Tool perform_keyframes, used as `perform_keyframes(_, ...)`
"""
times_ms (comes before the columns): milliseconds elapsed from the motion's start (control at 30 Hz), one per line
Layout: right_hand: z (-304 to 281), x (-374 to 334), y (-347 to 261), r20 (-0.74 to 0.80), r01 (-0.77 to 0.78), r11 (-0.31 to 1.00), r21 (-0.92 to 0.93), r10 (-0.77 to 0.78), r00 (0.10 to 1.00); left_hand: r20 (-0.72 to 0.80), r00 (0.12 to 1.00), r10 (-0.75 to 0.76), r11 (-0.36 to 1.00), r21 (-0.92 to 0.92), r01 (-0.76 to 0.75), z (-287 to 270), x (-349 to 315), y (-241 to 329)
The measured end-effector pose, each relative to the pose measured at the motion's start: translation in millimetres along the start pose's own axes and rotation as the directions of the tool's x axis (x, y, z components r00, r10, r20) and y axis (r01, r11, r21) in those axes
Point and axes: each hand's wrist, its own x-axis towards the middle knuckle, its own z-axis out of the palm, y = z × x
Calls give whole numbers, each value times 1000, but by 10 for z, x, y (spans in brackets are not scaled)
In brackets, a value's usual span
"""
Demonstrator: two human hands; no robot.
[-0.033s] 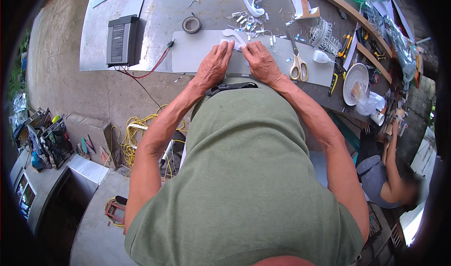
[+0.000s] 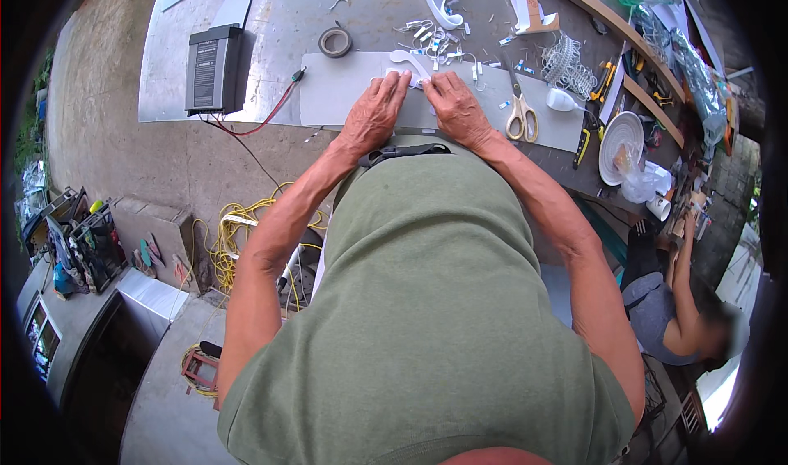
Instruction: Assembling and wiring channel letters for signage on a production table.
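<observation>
Both my hands work at a white curved piece [image 2: 408, 57], perhaps part of a cut-out letter, lying on a grey sheet [image 2: 332, 87] at the near edge of the table. My left hand [image 2: 377, 114] closes its fingers on the left side of the piece. My right hand [image 2: 460, 108] pinches its right side with bent fingers. The fingers hide the lower part of the piece. To the right lie scissors [image 2: 521, 120] with pale handles, and a small white bottle [image 2: 561, 100]. Loose small white light modules on wires [image 2: 439, 46] are scattered just beyond the piece.
On the left stand a black power box [image 2: 212, 71] with red and black leads and a roll of tape [image 2: 335, 43]. White hollow letters [image 2: 441, 1] lie at the back. A white plate [image 2: 621, 147] and cutters [image 2: 584, 142] are on the right, where another person [image 2: 673, 309] crouches.
</observation>
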Motion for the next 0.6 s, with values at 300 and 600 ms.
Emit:
perform_keyframes(300,23,-20,16,4,-25,998,51,25,1000,-63,998,-13,999,31,15,90,-73,58)
perform_keyframes(600,2,-73,6,20,-102,989,109,101,995,-60,998,-24,994,103,30,154,-89,92)
